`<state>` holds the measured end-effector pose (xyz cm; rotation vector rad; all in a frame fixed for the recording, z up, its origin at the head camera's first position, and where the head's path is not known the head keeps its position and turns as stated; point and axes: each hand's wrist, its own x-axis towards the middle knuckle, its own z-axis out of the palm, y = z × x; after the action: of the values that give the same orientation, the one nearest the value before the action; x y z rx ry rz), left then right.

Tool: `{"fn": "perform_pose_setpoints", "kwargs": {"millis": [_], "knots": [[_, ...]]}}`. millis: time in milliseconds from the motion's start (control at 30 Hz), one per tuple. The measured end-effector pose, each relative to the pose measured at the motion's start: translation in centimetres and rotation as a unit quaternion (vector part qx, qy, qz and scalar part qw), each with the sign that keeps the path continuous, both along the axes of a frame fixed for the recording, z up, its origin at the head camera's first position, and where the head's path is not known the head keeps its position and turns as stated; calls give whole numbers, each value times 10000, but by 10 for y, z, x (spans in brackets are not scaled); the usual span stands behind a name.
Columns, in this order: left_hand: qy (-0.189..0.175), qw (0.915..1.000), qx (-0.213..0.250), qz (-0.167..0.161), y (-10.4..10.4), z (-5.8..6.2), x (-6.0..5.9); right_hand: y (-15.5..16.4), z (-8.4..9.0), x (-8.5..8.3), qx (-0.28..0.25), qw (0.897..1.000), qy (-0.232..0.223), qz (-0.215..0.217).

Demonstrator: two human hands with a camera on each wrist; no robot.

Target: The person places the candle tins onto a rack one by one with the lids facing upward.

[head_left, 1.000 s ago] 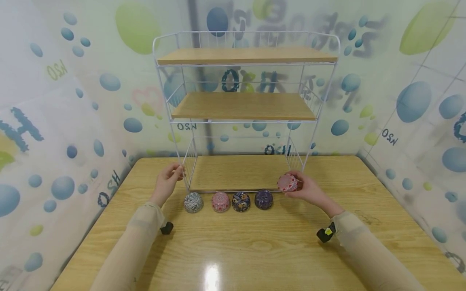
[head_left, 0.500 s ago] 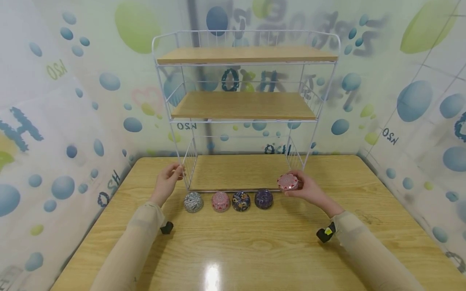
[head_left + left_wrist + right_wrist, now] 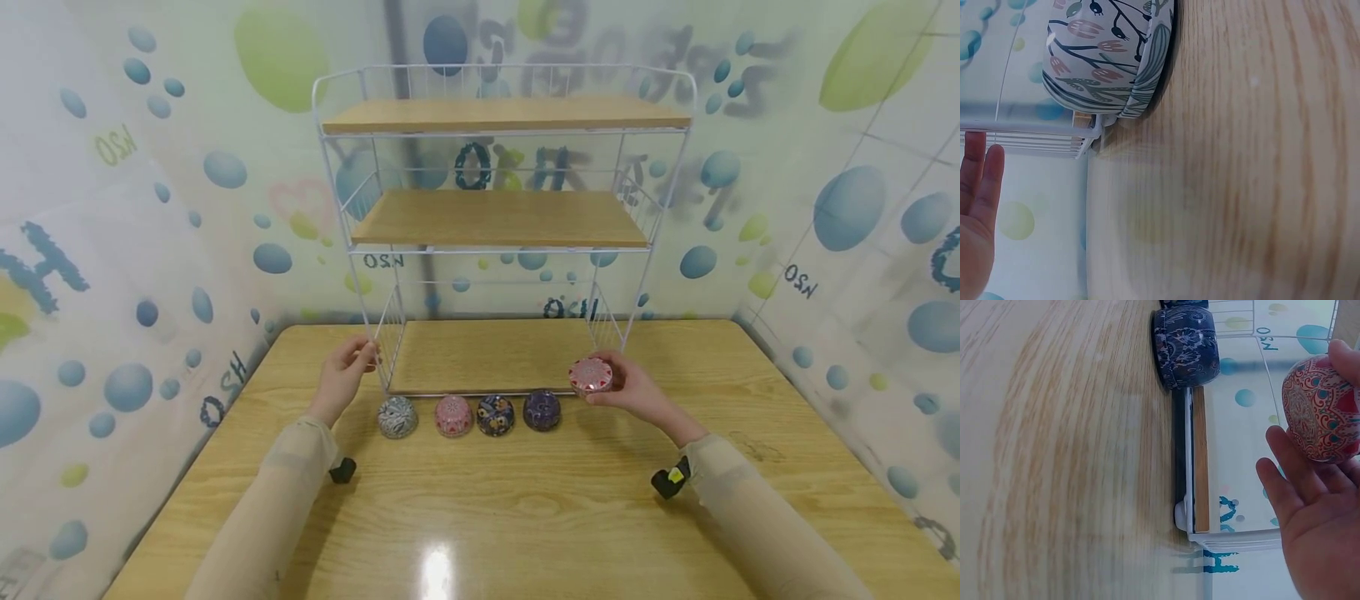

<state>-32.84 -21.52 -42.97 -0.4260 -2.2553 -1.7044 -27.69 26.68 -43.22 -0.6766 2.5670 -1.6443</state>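
My right hand (image 3: 633, 392) grips a small round tin (image 3: 590, 376) with a red, pink and white pattern, raised at the rack's front right corner. In the right wrist view the thumb and fingers are around this tin (image 3: 1319, 412). At the other side, my left hand (image 3: 345, 371) pinches the left front post of the white wire rack (image 3: 358, 292); its fingertips (image 3: 995, 153) reach the post in the left wrist view, where the thumb is hidden. Along the rack's front stand a grey-white leafy tin (image 3: 397, 417), a pink tin (image 3: 453, 416), a dark floral tin (image 3: 496, 415) and a purple tin (image 3: 542, 410).
The rack carries three wooden boards: top (image 3: 506, 112), middle (image 3: 501, 218) and bottom (image 3: 495, 354). It stands on a wood-grain table (image 3: 480, 508), close to a patterned back wall (image 3: 277, 208). Wire side rails (image 3: 609, 317) flank the shelves.
The tin in my right hand has turned from a tilt to nearly level, its patterned lid facing up. My left hand and the row of tins have stayed in place.
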Motion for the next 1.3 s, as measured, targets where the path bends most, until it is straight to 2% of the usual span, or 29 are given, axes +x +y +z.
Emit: {"fn": "perform_pose_setpoints", "kwargs": {"millis": [133, 233, 367, 533, 633, 900, 1133, 1300], "knots": [[139, 9999, -91, 43, -1, -4, -4, 0, 0, -1, -133, 9998, 2, 141], [72, 10000, -33, 49, -1, -3, -4, 0, 1, -1, -117, 9998, 24, 170], [-16, 10000, 51, -7, 2, 5, 4, 0, 1, -1, -107, 9998, 64, 176], [94, 9999, -60, -32, 7, 16, 15, -1, 3, -1, -191, 9996, 59, 179], [55, 10000, -6, -33, 6, 14, 13, -1, 6, 0, -249, 9995, 59, 174], [16, 9999, -102, 38, -2, -5, -3, -3, 13, 1, -303, 9993, 30, 216], [102, 9999, -48, 17, 0, -5, -2, -2, 16, 1, -400, 9989, 92, 220], [7, 10000, -51, 20, 0, -3, -1, -3, 20, 0, -420, 9987, 146, 257]]}}
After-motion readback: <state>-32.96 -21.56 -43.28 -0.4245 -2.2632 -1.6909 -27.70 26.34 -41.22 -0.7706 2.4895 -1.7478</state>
